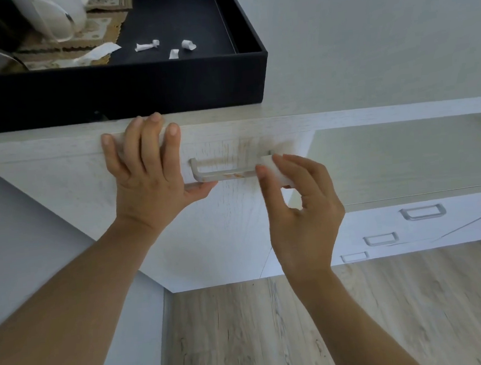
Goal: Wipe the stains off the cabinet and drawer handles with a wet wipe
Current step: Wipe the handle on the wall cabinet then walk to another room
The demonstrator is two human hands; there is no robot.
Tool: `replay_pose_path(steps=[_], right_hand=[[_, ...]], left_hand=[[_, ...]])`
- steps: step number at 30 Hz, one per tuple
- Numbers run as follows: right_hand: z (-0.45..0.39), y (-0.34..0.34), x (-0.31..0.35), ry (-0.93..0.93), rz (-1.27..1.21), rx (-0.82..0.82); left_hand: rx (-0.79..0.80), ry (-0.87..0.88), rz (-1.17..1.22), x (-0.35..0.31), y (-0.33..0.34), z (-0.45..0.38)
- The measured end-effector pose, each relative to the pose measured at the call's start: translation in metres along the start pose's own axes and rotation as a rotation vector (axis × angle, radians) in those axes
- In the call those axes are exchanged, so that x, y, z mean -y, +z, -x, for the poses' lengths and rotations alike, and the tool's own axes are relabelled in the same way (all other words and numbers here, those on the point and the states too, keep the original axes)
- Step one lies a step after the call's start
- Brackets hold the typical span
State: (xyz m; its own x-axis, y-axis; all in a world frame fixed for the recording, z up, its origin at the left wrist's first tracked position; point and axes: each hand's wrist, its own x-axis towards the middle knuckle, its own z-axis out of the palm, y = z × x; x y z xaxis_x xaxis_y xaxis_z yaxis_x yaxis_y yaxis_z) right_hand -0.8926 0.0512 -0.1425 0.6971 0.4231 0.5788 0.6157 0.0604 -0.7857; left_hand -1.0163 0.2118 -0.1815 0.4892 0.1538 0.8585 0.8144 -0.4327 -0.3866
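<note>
Head view looks down over a pale wood-grain cabinet (231, 226) whose top drawer front carries a brushed metal handle (221, 174). Orange-brown stains (234, 175) show along the handle's bar, and a faint brownish smear marks the drawer front (248, 147) just behind it. The right hand (298, 206) pinches a folded wet wipe (275, 168) between thumb and fingers and holds it against the right end of the handle. The left hand (146, 166) lies with straight fingers over the cabinet's top edge and thumb under the drawer front's lower edge, bracing, gripping nothing.

Risks from here, as a judgement: the wipe covers only the bar's end, so a short stroke would leave the middle stains untouched. A pinch this light may let the wipe slip off the rounded bar. Pressing sideways could slide the drawer if the left hand eases. A dirty wipe could also spread the smear onto the wood. Above sits a black tray (168, 87) holding white paper scraps (148, 45); three lower drawer handles (423, 212) lie well apart to the right.
</note>
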Motion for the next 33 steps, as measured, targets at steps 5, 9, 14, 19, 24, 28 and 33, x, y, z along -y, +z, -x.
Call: replay_pose_path(steps=[5, 9, 14, 19, 24, 28, 33], right_hand=[[0.002, 0.004, 0.003, 0.107, -0.012, -0.007], [-0.001, 0.001, 0.0, 0.133, 0.015, 0.019], [-0.004, -0.004, -0.009, 0.276, -0.094, 0.021], [-0.005, -0.002, -0.01, 0.202, -0.035, 0.06], [-0.006, -0.001, -0.011, 0.196, -0.045, 0.076], [-0.003, -0.001, -0.009, 0.175, -0.023, 0.095], [-0.004, -0.001, -0.014, 0.195, -0.059, 0.105]], left_hand=[[-0.002, -0.01, -0.004, -0.001, 0.002, 0.0], [-0.016, -0.012, 0.012, -0.001, 0.004, 0.002], [-0.029, -0.025, 0.013, -0.002, 0.005, 0.003], [-0.03, -0.025, 0.017, -0.002, 0.006, 0.003], [-0.02, -0.025, 0.02, -0.001, 0.006, 0.003], [-0.009, -0.019, 0.012, -0.002, 0.005, 0.004], [-0.008, -0.019, 0.001, -0.001, 0.005, 0.003]])
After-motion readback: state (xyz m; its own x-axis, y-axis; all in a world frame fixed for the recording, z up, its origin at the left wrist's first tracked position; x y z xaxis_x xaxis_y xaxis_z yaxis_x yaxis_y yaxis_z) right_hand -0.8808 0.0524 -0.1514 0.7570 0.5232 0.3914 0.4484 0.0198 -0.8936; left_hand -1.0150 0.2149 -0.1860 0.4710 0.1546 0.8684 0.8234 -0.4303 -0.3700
